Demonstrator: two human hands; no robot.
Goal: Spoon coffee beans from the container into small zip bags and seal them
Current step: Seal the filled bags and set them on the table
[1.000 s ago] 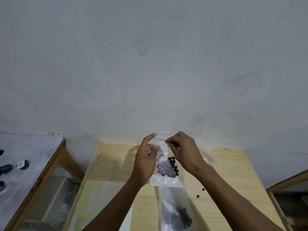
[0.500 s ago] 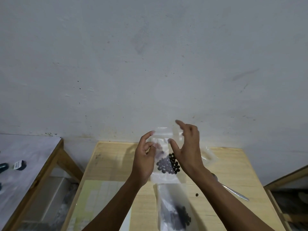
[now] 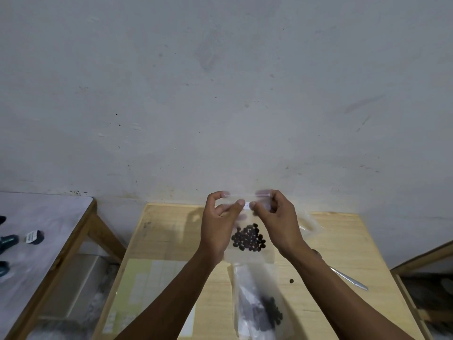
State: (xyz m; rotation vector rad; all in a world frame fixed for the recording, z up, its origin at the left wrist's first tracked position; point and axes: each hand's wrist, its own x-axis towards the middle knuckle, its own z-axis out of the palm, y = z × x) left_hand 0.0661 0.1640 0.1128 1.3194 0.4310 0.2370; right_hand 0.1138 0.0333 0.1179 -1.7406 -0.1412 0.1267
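One zip bag (image 3: 248,231) of beans (image 3: 248,238), apparently pinched at its top by fingers of two hands, left hand (image 3: 219,225) and right hand (image 3: 278,223).

Clear glossy plastic zip bag (image 3: 250,217); pale wood table (image 3: 171,231).

Dim, flat indoor light with a grey cast. Soft shadows from the hands (image 3: 221,224) fall on the tabletop (image 3: 169,231). Fingertips blur slightly; wide-angle distortion bends the frame edges.

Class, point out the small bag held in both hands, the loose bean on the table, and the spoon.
small bag (image 3: 248,253), head view, clear lower part.
loose bean (image 3: 291,280), head view, its middle.
spoon (image 3: 349,279), head view, metal handle.
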